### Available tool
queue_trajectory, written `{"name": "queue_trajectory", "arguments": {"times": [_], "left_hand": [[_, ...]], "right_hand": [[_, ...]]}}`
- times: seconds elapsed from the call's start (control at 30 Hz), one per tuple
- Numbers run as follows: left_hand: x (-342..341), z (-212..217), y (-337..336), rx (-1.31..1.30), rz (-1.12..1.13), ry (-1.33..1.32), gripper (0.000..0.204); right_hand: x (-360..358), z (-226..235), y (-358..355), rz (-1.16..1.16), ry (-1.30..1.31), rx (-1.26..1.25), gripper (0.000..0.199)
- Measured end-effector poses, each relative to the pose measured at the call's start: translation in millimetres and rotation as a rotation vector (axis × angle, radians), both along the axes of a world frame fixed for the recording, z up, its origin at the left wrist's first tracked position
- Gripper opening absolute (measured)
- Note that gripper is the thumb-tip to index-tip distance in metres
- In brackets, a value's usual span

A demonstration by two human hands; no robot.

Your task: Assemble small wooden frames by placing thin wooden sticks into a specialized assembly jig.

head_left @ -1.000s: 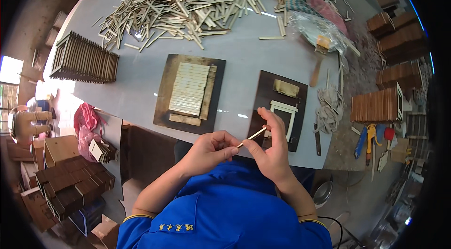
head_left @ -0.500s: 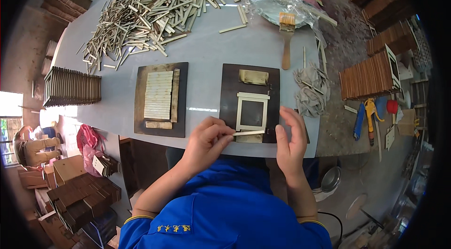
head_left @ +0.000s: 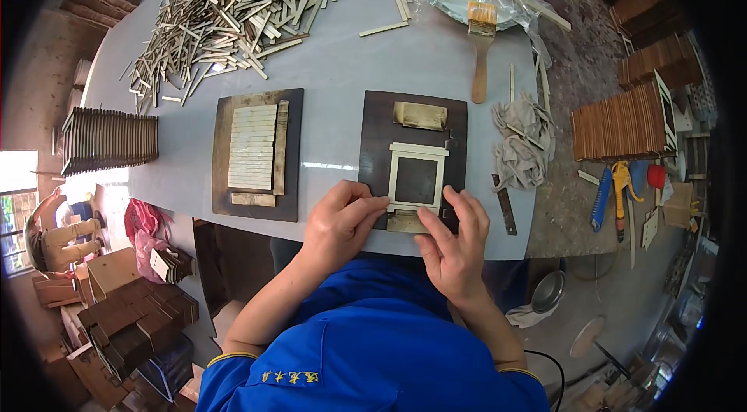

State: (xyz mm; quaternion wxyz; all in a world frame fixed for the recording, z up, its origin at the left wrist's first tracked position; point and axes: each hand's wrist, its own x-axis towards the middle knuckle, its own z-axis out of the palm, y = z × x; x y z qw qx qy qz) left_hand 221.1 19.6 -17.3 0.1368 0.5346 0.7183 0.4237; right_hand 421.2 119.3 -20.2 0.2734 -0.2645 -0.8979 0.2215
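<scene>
A small frame of pale wooden strips lies on a dark jig board in front of me. Its bottom strip lies across the lower ends of the two side strips. My left hand is closed, thumb and fingertips pinched at that strip's left end. With fingers apart, my right hand rests an index fingertip near the strip's right end, and another fingertip is by the frame's right side. A pale wooden block sits above the frame on the board.
Left of it lies a second board with a panel of pale slats. Beyond are a heap of loose strips, a brush and a grey rag. Stacked frames stand left and right. A metal strip lies right.
The loose strip in my left hand has come down onto the frame's lower end. My right hand has moved left and its index fingertip now touches there.
</scene>
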Motion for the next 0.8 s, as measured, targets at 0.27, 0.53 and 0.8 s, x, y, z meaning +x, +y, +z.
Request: {"name": "queue_trajectory", "arguments": {"times": [0.27,0.53,0.8], "left_hand": [[0.0,-0.4,-0.9,0.0,-0.012,0.034,0.017],[-0.9,-1.8,-1.0,0.0,-0.024,0.043,0.017],[-2.5,0.8,-0.3,-0.008,-0.035,0.04,0.018]], "right_hand": [[-1.8,-1.0,-2.8,-0.033,-0.071,0.012,0.041],[-2.9,3.1,-2.3,-0.02,-0.125,0.005,0.038],[-5.6,3.9,-0.7,-0.009,-0.14,0.003,0.04]]}}
